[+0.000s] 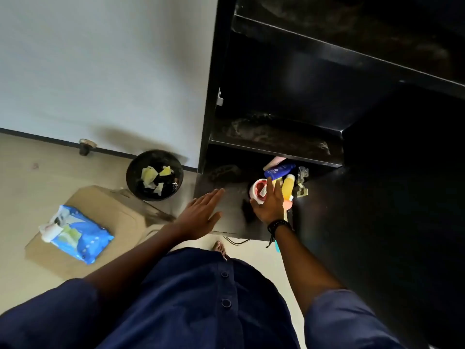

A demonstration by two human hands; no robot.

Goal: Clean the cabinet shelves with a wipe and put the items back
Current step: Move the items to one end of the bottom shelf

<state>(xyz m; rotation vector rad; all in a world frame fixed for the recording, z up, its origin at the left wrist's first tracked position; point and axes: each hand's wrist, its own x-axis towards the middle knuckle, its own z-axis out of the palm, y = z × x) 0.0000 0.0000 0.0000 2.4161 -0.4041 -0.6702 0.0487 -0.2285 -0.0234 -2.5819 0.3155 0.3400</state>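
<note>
At bottom shelf (226, 197) right end, my right hand (268, 206) clamps red-white jar (259, 191), bottles just beyond; left hand (201, 212) spread flat, empty, farther left. Wipes pack (80, 234) on floor, left.

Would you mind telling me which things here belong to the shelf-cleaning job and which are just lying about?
Part of the job:
cabinet shelves
wipes pack
red and white jar under the right hand
blue bottle
yellow bottle
bin of used wipes

Just lying about:
cardboard
doorstop

Shelf (226, 197) (dark): jar (259, 191), bottles (280, 170).
</note>
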